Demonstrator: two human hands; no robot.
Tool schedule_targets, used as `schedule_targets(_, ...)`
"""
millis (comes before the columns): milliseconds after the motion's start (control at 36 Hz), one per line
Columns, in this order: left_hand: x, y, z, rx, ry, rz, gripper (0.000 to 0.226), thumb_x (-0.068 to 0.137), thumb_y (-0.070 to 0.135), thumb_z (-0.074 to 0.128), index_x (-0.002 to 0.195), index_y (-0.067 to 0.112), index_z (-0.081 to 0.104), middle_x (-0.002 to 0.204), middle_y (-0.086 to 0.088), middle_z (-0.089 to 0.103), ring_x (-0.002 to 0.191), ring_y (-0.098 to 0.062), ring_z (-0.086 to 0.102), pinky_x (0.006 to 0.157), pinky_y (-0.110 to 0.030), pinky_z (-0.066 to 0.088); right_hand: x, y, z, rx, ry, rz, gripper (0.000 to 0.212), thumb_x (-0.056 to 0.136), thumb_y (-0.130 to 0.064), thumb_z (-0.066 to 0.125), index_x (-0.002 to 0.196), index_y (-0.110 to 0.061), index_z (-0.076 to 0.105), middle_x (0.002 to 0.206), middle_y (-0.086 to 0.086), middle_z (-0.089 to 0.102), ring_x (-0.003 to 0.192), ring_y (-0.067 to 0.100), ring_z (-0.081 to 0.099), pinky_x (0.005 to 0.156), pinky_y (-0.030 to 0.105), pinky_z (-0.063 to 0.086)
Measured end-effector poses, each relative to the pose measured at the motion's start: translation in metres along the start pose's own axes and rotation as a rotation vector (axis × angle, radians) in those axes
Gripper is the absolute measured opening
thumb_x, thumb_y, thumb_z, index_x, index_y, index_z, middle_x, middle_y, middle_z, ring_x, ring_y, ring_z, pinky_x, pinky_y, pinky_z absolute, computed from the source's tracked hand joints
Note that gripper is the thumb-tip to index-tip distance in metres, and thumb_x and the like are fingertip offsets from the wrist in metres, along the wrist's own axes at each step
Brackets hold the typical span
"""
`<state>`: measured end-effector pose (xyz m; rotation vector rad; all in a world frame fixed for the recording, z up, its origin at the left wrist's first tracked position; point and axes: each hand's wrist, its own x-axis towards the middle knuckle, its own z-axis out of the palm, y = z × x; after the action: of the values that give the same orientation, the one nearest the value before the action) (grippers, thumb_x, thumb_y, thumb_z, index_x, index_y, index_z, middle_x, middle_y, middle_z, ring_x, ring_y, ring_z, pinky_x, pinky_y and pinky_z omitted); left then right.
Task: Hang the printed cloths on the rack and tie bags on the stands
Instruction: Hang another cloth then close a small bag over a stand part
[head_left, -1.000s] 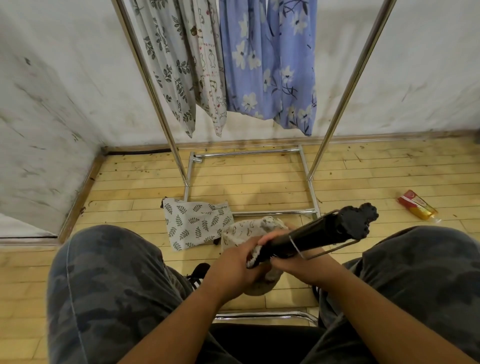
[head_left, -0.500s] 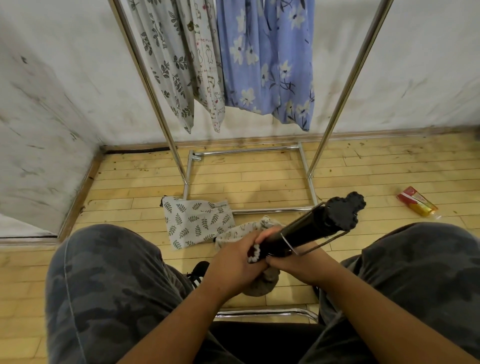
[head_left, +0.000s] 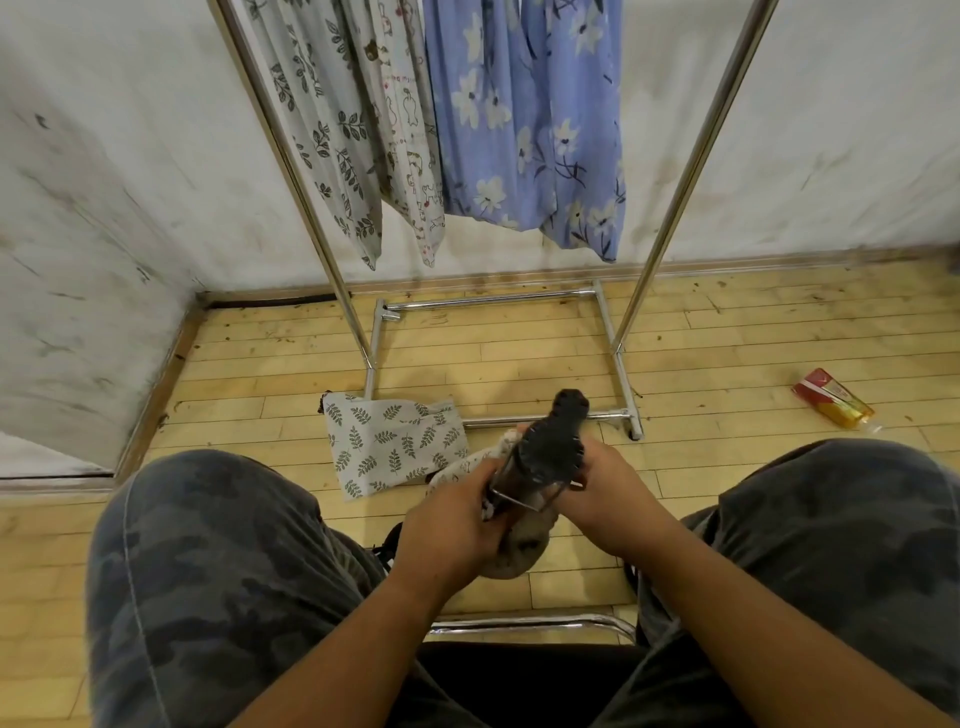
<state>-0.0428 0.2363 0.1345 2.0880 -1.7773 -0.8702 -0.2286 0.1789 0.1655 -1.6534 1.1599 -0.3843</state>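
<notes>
Stand (head_left: 550, 454), black and folded, held between the knees, head end pointing far. Left hand (head_left: 457, 525) curls round its near shaft over a pale bag (head_left: 519, 551); right hand (head_left: 608, 493) grips its right side. Leaf-print bag (head_left: 389, 447) lies on the floor beyond, near the rack (head_left: 488, 301).

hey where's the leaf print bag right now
In the head view the leaf-print bag lies flat on the wooden floor, left of centre, at the near left corner of the rack's base bar, beside the left hand.
</notes>
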Motion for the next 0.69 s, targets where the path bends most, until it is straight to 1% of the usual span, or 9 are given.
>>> schedule_targets(83, -0.001, 0.0, 0.001, 0.046, 0.018, -0.012, 0.039, 0.093, 0.063, 0.058, 0.128, 0.048, 0.048, 0.103, 0.014, 0.069, 0.096, -0.015, 0.067, 0.078, -0.034, 0.056, 0.0, 0.0, -0.003, 0.121, 0.052, -0.033, 0.053, 0.092, -0.007, 0.071, 0.111, -0.055, 0.063, 0.108, 0.004, 0.071, 0.103, 0.021, 0.068, 0.086, 0.032, 0.062)
schedule_targets(167, -0.002, 0.0, 0.002, 0.096, 0.036, 0.01, 0.04, 0.095, 0.057, 0.057, 0.132, 0.048, 0.044, 0.108, 0.012, 0.07, 0.098, -0.015, 0.067, 0.077, -0.034, 0.055, 0.0, 0.001, -0.003, 0.111, 0.064, -0.061, 0.043, 0.092, -0.007, 0.072, 0.108, -0.048, 0.07, 0.104, -0.009, 0.073, 0.101, 0.016, 0.068, 0.087, 0.03, 0.06)
schedule_targets(222, -0.002, 0.0, 0.003, 0.151, 0.03, 0.006, 0.045, 0.096, 0.055, 0.056, 0.138, 0.046, 0.041, 0.11, 0.01, 0.07, 0.1, -0.016, 0.066, 0.074, -0.032, 0.053, 0.001, 0.0, -0.002, 0.108, 0.06, -0.058, 0.04, 0.094, -0.007, 0.072, 0.112, -0.042, 0.07, 0.105, -0.024, 0.072, 0.103, 0.006, 0.067, 0.088, 0.022, 0.057)
schedule_targets(278, -0.002, -0.002, 0.004, 0.192, 0.015, -0.013, 0.052, 0.096, 0.055, 0.054, 0.143, 0.045, 0.036, 0.111, 0.008, 0.071, 0.099, -0.018, 0.067, 0.072, -0.033, 0.053, -0.001, -0.004, -0.003, 0.127, 0.03, -0.067, 0.049, 0.095, -0.005, 0.07, 0.112, -0.05, 0.066, 0.105, -0.037, 0.069, 0.106, -0.006, 0.064, 0.087, 0.009, 0.051)
schedule_targets(361, -0.002, -0.005, 0.005, 0.223, 0.007, -0.041, 0.053, 0.095, 0.057, 0.053, 0.143, 0.045, 0.034, 0.108, 0.006, 0.072, 0.096, -0.02, 0.068, 0.074, -0.037, 0.057, -0.002, -0.01, -0.002, 0.128, -0.005, -0.086, 0.057, 0.096, -0.002, 0.068, 0.11, -0.058, 0.067, 0.11, -0.04, 0.068, 0.111, -0.01, 0.062, 0.09, 0.006, 0.046)
schedule_targets(444, -0.003, -0.006, 0.004, 0.206, 0.021, -0.058, 0.055, 0.094, 0.057, 0.053, 0.145, 0.048, 0.032, 0.108, 0.007, 0.071, 0.097, -0.02, 0.068, 0.078, -0.04, 0.058, -0.002, -0.009, -0.002, 0.111, -0.036, -0.059, 0.045, 0.095, -0.004, 0.069, 0.118, -0.043, 0.072, 0.114, -0.022, 0.073, 0.11, -0.001, 0.066, 0.091, 0.012, 0.051)
schedule_targets(500, -0.003, -0.005, 0.004, 0.198, 0.018, -0.065, 0.057, 0.094, 0.056, 0.054, 0.147, 0.048, 0.032, 0.11, 0.008, 0.071, 0.099, -0.019, 0.068, 0.08, -0.04, 0.057, -0.001, -0.004, -0.001, 0.077, -0.072, -0.05, 0.035, 0.095, -0.009, 0.07, 0.122, -0.032, 0.072, 0.114, -0.011, 0.074, 0.109, 0.006, 0.068, 0.094, 0.025, 0.056)
schedule_targets(583, -0.003, -0.006, 0.004, 0.204, 0.004, -0.079, 0.054, 0.095, 0.056, 0.054, 0.145, 0.043, 0.038, 0.107, 0.008, 0.072, 0.098, -0.017, 0.068, 0.083, -0.039, 0.058, -0.002, -0.004, 0.001, 0.033, -0.115, -0.059, 0.031, 0.094, -0.016, 0.072, 0.119, -0.033, 0.072, 0.113, -0.008, 0.074, 0.108, 0.017, 0.068, 0.096, 0.042, 0.057)
schedule_targets(694, -0.004, -0.004, 0.002, 0.198, 0.013, -0.065, 0.038, 0.097, 0.053, 0.053, 0.132, 0.037, 0.049, 0.101, 0.006, 0.07, 0.094, -0.017, 0.067, 0.081, -0.038, 0.057, -0.001, -0.002, 0.007, -0.004, -0.127, -0.036, 0.034, 0.091, -0.022, 0.077, 0.12, -0.036, 0.068, 0.115, -0.005, 0.071, 0.111, 0.018, 0.065, 0.098, 0.044, 0.056)
